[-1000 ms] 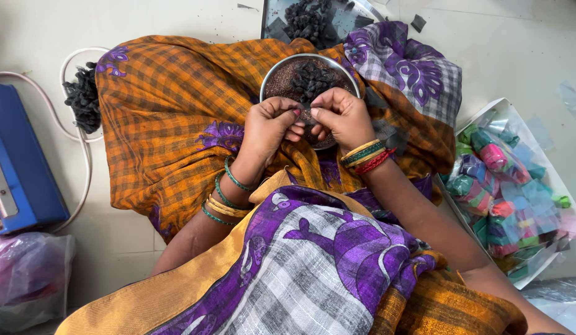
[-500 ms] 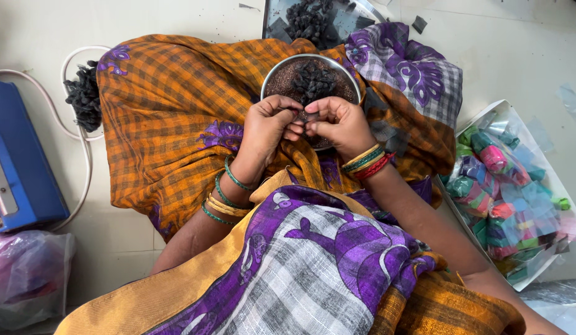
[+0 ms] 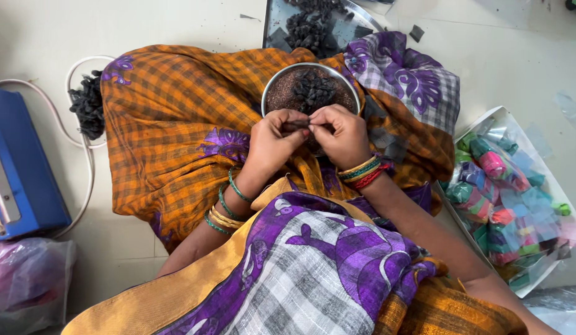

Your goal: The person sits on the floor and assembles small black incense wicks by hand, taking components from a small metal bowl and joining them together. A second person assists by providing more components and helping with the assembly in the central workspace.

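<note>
The left hand and the right hand meet over the near rim of a round metal bowl that rests in the lap on orange checked cloth. Fingers of both hands are closed together, pinching a small dark brown piece between them; it looks like a rolled leaf being shaped or tied, though it is too small to be sure. The step in hand seems to be finishing that one piece, and the next move calls for a steady pinch while the fingertips turn or fold its end.

Inside the bowl lie reddish-brown crumbs and a heap of dark rolled pieces. Beyond it, a flat tray holds more. At the right, on the floor, a white tray of clear-wrapped bundles shows green, pink and blue. A blue box sits far left, with a plastic bag below it.
</note>
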